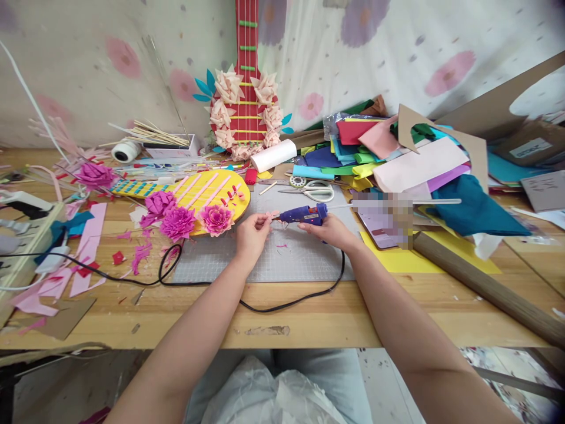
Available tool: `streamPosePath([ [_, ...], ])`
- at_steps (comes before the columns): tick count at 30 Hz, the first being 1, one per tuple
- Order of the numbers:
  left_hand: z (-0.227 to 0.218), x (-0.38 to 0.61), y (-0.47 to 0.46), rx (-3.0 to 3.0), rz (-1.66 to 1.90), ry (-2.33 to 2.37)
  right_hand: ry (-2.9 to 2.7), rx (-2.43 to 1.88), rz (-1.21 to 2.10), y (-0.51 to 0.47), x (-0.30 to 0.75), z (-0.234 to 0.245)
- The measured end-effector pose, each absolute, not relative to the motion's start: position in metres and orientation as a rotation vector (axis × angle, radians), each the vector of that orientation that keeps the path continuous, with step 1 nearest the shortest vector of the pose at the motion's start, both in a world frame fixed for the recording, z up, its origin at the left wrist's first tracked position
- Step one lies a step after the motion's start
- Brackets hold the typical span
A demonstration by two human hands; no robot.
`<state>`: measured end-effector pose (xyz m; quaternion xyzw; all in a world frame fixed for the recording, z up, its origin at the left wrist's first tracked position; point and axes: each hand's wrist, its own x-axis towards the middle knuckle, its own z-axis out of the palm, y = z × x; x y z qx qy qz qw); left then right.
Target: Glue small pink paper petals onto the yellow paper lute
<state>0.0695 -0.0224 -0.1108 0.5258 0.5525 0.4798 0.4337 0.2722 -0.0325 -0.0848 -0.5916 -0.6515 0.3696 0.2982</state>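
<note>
pink scrap [274,213] pinched by left hand [252,238], glue gun [304,215] gripped by right hand [330,231]; nozzle [277,218] best kept off fingertips [267,217].

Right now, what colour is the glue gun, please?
The glue gun is mostly blue-purple, clearest in the head view.

A red stringed instrument [247,112] with pale peach flowers stands before a floral curtain [176,29]. To its left, a white box [176,151] carries thin wooden sticks [161,135]; to its right, coloured papers [348,150] lie heaped, beyond a brown tube [481,285] overlapping a yellow sheet [384,260].
</note>
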Motion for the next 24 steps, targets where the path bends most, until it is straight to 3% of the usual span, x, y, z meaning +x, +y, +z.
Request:
streamPosePath([
  [24,-0.1142,0.0701,-0.0223,1.314,1.204,1.323,-1.633,-1.600,0.956,-0.0316,0.2723,-0.0855],
])
